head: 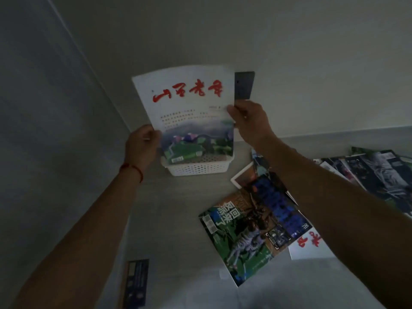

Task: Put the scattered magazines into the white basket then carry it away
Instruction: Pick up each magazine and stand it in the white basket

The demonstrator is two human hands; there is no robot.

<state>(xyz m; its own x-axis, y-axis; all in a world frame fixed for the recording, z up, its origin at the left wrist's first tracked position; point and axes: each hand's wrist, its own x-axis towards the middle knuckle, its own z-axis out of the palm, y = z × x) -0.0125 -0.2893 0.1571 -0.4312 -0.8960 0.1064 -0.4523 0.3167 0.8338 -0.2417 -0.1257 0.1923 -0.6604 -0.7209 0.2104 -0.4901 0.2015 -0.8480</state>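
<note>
Both hands hold one white magazine [186,108] with red brush lettering upright, its lower edge down inside the white perforated basket [198,169]. My left hand [142,146] grips its lower left edge. My right hand [247,121] grips its right edge. A red string circles my left wrist. On the surface to the right lie more magazines: a green one with a figure [240,237], a blue one [276,204] overlapping it, and a white one with red lettering [310,246] partly under my right arm.
A fan of several dark magazines [374,175] lies at the far right. A dark plate [244,85] is on the wall behind the held magazine. A blue card [137,284] lies near the front. Walls close the left and back.
</note>
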